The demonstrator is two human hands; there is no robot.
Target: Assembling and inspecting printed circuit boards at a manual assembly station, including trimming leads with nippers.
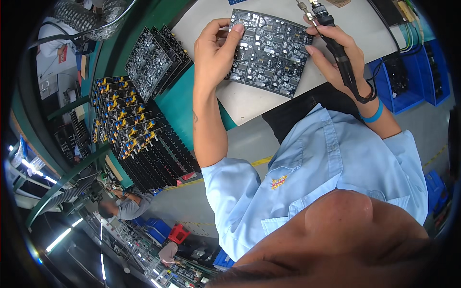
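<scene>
A dark panel of circuit boards, densely covered with small parts, is tilted up above the pale work surface. My left hand grips its left edge, the thumb lying on the face. At the opposite edge, my right hand steadies the panel with its fingertips. That same hand also holds a black-handled soldering iron, its metal tip pointing up and away from the board. A thin tube runs beside the tip, and a black cable loops from the handle past my wrist.
Stacked dark circuit boards lean at the left. Nearer stand rows of boards with yellow and blue components. Blue bins with dark parts sit at the right, beside cables. A co-worker is at the lower left.
</scene>
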